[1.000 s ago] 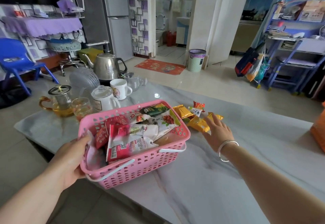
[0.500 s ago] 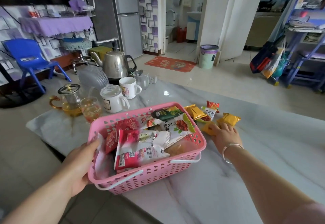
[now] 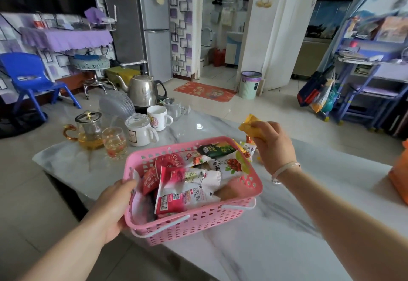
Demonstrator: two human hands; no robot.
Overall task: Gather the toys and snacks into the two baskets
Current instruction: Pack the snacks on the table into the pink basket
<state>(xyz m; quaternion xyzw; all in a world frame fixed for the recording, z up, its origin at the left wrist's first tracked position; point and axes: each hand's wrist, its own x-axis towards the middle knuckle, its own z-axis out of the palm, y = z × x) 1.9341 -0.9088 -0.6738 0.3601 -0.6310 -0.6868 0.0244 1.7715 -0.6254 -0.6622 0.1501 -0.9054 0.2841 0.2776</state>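
A pink plastic basket sits on the marble table, filled with several snack packets, mostly red and white. My left hand grips the basket's left rim. My right hand is raised above the basket's far right corner and holds yellow snack packets. A small red and white packet lies on the table just behind the basket, partly hidden by my right hand.
Behind the basket stand a lidded white mug, a white cup, a glass of tea, a glass teapot and a steel kettle. An orange object sits at the table's right edge.
My right hand closed on the yellow packets lying on the table and lifted them up toward the basket. My left hand kept its hold on the basket rim.
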